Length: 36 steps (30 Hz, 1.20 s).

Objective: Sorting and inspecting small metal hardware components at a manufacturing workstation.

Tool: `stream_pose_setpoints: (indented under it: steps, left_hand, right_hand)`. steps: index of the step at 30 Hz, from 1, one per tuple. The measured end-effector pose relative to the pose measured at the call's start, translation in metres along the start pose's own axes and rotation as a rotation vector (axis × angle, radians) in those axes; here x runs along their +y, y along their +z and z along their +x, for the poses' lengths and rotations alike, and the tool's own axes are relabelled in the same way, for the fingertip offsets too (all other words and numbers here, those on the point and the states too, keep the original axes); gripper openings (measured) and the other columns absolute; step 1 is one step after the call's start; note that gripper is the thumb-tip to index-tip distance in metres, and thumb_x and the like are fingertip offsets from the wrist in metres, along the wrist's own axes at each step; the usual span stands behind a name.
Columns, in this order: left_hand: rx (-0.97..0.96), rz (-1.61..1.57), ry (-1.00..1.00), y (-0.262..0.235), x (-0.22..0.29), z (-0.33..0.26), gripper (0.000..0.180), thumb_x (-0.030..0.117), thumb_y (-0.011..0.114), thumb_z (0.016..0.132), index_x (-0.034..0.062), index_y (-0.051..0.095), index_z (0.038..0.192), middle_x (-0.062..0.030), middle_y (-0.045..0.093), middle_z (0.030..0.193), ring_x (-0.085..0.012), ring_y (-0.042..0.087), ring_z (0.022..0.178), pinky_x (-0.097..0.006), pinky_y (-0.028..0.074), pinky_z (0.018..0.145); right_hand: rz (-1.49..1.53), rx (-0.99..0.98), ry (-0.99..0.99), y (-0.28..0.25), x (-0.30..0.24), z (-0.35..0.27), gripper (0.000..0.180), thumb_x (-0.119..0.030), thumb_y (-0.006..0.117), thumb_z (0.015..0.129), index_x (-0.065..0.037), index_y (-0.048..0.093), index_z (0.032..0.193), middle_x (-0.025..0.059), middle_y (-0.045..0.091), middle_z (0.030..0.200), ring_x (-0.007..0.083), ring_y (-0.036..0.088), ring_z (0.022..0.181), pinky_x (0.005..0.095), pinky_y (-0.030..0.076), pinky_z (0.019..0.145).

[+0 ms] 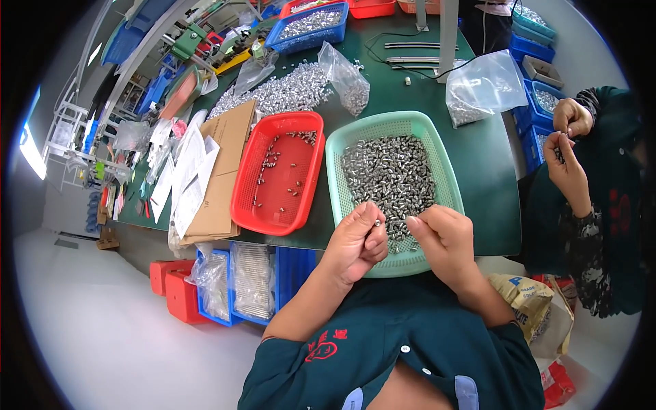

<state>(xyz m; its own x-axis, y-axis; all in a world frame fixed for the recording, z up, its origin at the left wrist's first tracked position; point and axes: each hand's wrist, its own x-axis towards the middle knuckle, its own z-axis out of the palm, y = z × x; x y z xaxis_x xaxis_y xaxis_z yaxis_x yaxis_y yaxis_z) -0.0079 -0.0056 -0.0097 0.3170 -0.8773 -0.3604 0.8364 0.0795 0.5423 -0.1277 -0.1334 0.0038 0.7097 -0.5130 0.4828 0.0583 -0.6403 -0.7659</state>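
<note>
Steel glints between the left hand (355,240)'s pinched fingertips: one small metal piece (376,223), held over the near edge of the mint-green basket (335,157). The right hand (444,236) is curled narrow beside it; whether it holds anything I cannot tell. Best to grip lightly and keep above the ridged grey heap (389,179), so a slip lands back in. The red basket (247,205), slotted plastic, sits left on the green table (478,150).

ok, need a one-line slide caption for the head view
Left hand pinches a small metal part beside the right hand over a green basket of parts, red basket alongside.
</note>
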Motion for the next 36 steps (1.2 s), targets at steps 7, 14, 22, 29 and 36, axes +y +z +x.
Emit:
stream_pose_setpoints:
  steps: [7, 14, 22, 29, 36]
  left_hand:
    - [0.038, 0.061, -0.007, 0.005, -0.003, 0.001, 0.024, 0.033, 0.052, 0.092, 0.0102, 0.051, 0.084, -0.0001, 0.040, 0.049, -0.0079, 0.026, 0.039, -0.023, 0.021, 0.039]
    - [0.009, 0.152, 0.059, 0.012, 0.001, -0.005, 0.024, 0.031, 0.051, 0.093, 0.0098, 0.049, 0.082, -0.0002, 0.039, 0.048, -0.0077, 0.026, 0.039, -0.023, 0.022, 0.040]
    - [-0.018, 0.104, 0.013, 0.013, 0.002, -0.003, 0.024, 0.031, 0.051, 0.093, 0.0100, 0.049, 0.083, -0.0004, 0.040, 0.049, -0.0079, 0.027, 0.040, -0.023, 0.022, 0.040]
    - [0.098, 0.267, 0.174, 0.020, -0.003, -0.006, 0.019, 0.024, 0.054, 0.092, 0.0096, 0.046, 0.082, -0.0001, 0.042, 0.053, -0.0085, 0.037, 0.045, -0.023, 0.027, 0.043]
    - [0.055, 0.360, 0.248, 0.021, -0.014, -0.008, 0.018, 0.020, 0.054, 0.092, 0.0090, 0.045, 0.082, -0.0001, 0.046, 0.059, -0.0069, 0.037, 0.046, -0.021, 0.027, 0.042]
  right_hand:
    - [0.128, -0.027, -0.026, 0.008, 0.000, -0.002, 0.016, -0.006, 0.066, 0.077, 0.000, 0.055, 0.066, 0.0085, 0.046, 0.056, 0.0233, 0.046, 0.050, 0.0344, 0.033, 0.047]
    - [-0.034, -0.045, -0.209, -0.002, -0.010, 0.001, 0.019, -0.006, 0.068, 0.073, -0.004, 0.053, 0.061, 0.0069, 0.049, 0.054, 0.0245, 0.049, 0.048, 0.0355, 0.037, 0.046]
    - [0.076, -0.025, -0.082, 0.000, -0.007, 0.002, 0.019, -0.005, 0.068, 0.073, -0.004, 0.053, 0.061, 0.0069, 0.049, 0.054, 0.0246, 0.049, 0.049, 0.0357, 0.036, 0.046]
    - [-0.032, -0.014, -0.208, -0.001, -0.011, 0.002, 0.019, -0.008, 0.067, 0.075, -0.004, 0.053, 0.061, 0.0077, 0.049, 0.055, 0.0263, 0.049, 0.050, 0.0372, 0.037, 0.047]
    - [0.034, 0.050, -0.217, 0.013, -0.006, -0.014, 0.021, -0.009, 0.067, 0.076, -0.002, 0.054, 0.062, 0.0080, 0.050, 0.056, 0.0249, 0.050, 0.050, 0.0364, 0.037, 0.047]
